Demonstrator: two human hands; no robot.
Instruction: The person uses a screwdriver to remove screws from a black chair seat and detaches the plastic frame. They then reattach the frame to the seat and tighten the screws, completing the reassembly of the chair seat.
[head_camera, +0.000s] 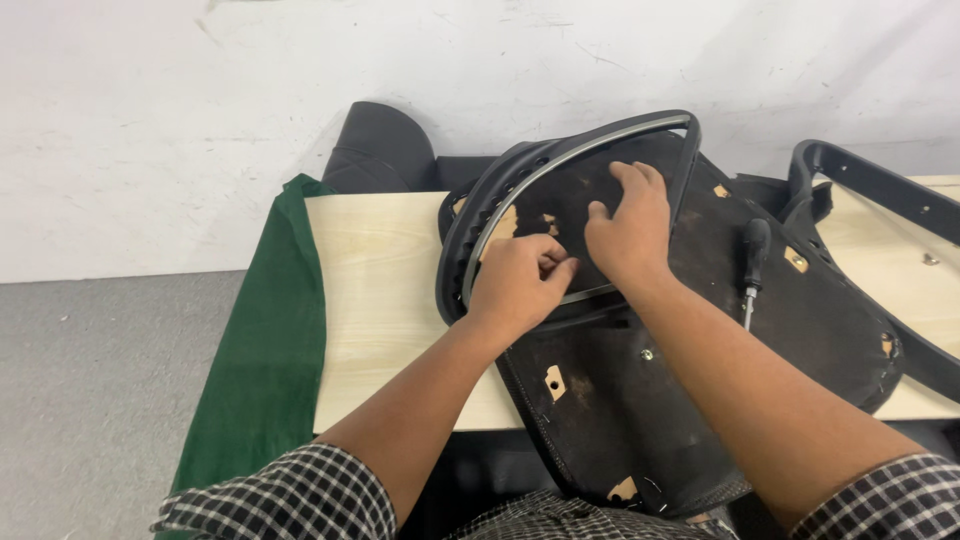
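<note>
Left hand (518, 285) pinched narrow and right hand (630, 232) spread flat, both press the black fabric-backed chair seat base (650, 400) lying on the pale wooden table (385, 300) beneath them, a broad, stiff, probably weighty piece best gripped by its rigid black plastic rim (560, 160).

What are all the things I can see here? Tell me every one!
chair seat: one, black, lying underside up on the board
curved frame: one, black, on the seat's far end
screwdriver: one, black handle, lying on the seat
wooden board: one, pale, beneath everything
cloth: one, green, draped off the board's left edge
armrest loop: one, black, at the right
left hand: on the frame, fingers curled
right hand: pressing inside the frame
</note>
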